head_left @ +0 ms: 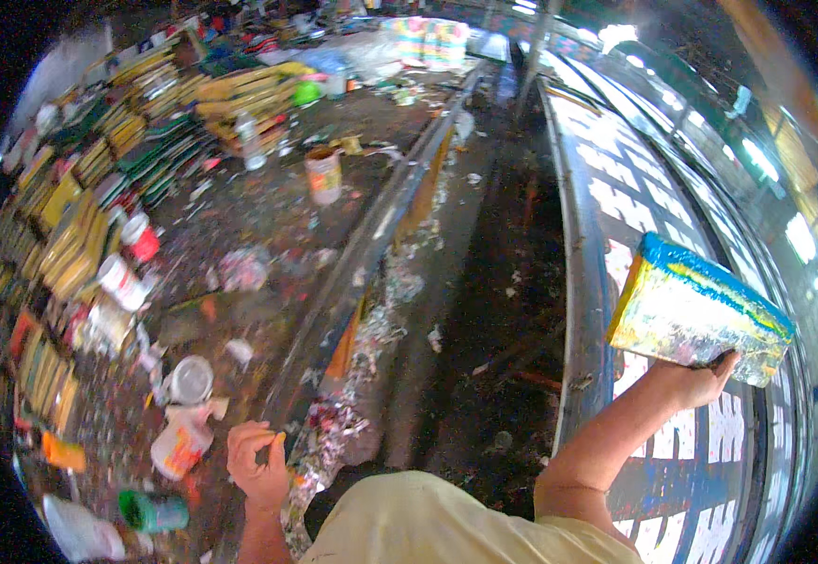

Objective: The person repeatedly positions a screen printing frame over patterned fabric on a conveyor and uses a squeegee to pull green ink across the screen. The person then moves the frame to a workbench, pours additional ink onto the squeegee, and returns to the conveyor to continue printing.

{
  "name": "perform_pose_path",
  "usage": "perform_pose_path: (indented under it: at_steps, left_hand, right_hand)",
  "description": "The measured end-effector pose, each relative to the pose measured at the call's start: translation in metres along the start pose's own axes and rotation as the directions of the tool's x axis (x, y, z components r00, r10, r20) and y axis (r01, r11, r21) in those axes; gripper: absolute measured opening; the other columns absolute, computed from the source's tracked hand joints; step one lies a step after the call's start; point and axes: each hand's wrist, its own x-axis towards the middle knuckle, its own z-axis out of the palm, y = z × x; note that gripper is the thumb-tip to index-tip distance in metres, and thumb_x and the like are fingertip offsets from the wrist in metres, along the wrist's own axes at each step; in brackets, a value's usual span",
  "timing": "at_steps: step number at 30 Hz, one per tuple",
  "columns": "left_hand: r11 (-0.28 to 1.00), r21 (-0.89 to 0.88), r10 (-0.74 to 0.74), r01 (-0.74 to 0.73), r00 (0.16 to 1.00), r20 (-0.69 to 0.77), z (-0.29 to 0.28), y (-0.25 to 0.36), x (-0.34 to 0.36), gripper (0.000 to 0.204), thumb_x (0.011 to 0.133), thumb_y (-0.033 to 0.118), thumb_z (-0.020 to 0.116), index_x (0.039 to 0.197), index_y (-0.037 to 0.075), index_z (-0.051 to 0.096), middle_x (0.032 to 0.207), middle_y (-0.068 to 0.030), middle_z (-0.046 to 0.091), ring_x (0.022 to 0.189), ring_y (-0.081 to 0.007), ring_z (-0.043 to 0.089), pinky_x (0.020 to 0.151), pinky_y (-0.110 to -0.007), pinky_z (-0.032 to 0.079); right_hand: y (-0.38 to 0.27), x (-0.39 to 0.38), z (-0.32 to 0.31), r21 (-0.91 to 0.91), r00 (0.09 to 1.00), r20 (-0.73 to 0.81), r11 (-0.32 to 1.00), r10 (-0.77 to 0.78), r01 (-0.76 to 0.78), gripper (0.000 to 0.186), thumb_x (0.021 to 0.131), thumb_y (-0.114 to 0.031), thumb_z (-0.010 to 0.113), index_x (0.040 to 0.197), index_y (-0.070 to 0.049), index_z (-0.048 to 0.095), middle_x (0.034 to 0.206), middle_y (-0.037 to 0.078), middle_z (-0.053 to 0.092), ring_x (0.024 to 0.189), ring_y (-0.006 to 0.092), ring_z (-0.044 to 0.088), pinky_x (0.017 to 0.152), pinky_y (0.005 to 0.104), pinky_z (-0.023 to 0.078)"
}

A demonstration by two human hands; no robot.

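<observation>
My right hand (706, 381) grips the lower edge of a screen-printing frame (700, 310). The frame is tilted above the long table at my right, its pale face smeared with paint, with blue along the top edge and yellow on the left side. My left hand (258, 461) hangs low on the left, fingers loosely curled and a gap between them and the thumb, with nothing seen in it. Nearest to it is a white tub with orange marks (181, 446), lying on the stained surface.
The long table (648, 479) carries rows of white pieces on dark strips. A littered aisle (470, 310) runs beside it. Stacked wooden frames (80, 235) line the far left, near a pinkish bucket (324, 177), a white pot (190, 380) and a green container (153, 510).
</observation>
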Motion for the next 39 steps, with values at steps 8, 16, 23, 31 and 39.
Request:
perform_pose_path:
  at_steps: [8,16,23,31,39]
  left_hand:
    - [0.987,-0.145,0.087,-0.071,0.990,0.107,0.199,-0.054,0.123,0.044,0.071,-0.005,0.095,0.085,0.009,0.056,0.087,-0.0101,0.067,0.087,-0.0318,0.071,0.078,-0.045,0.057]
    - [0.914,-0.395,-0.059,0.093,0.993,0.098,0.433,-0.089,0.278,0.044,0.072,-0.002,0.097,0.080,0.010,0.055,0.082,-0.0088,0.066,0.079,-0.0267,0.068,0.075,-0.039,0.055]
    - [0.792,-0.609,0.149,0.043,0.954,0.261,0.659,-0.072,0.400,0.039,0.074,0.001,0.098,0.080,0.007,0.060,0.082,-0.0089,0.067,0.075,-0.0257,0.067,0.072,-0.038,0.055]
    - [0.762,-0.633,0.431,-0.135,0.836,0.341,0.928,-0.033,0.534,0.019,0.090,-0.005,0.081,0.102,0.006,0.071,0.092,-0.0145,0.072,0.083,-0.0355,0.071,0.074,-0.044,0.057]
    - [0.927,-0.362,0.079,0.102,0.888,0.453,1.057,-0.092,0.664,0.005,0.104,0.005,0.072,0.106,0.003,0.068,0.093,-0.0149,0.070,0.084,-0.0318,0.072,0.076,-0.041,0.057]
  right_hand:
    - [0.109,0.088,-0.001,-0.023,0.990,0.062,0.991,-0.129,0.130,0.059,0.113,-0.037,0.061,0.157,0.002,0.056,0.159,0.016,0.057,0.142,0.0353,0.056,0.122,0.0549,0.042]
    - [0.222,0.218,0.053,-0.135,0.924,-0.040,0.918,-0.381,0.373,0.065,0.112,-0.042,0.061,0.153,0.008,0.057,0.151,0.018,0.063,0.139,0.0324,0.060,0.121,0.0474,0.045]
    - [0.304,0.309,0.032,-0.442,0.799,0.031,0.709,-0.601,0.550,0.055,0.116,-0.037,0.054,0.151,0.005,0.061,0.146,0.015,0.065,0.131,0.0303,0.063,0.115,0.0475,0.051]
    - [0.488,0.464,0.070,-0.314,0.760,-0.140,0.756,-0.635,0.574,0.046,0.111,-0.030,0.060,0.139,0.006,0.067,0.137,0.015,0.072,0.119,0.0306,0.071,0.101,0.0463,0.062]
    - [0.789,0.603,0.188,-0.021,0.947,-0.130,0.955,-0.295,0.295,0.051,0.093,-0.015,0.063,0.140,0.007,0.066,0.148,0.023,0.065,0.138,0.0401,0.061,0.118,0.0603,0.047]
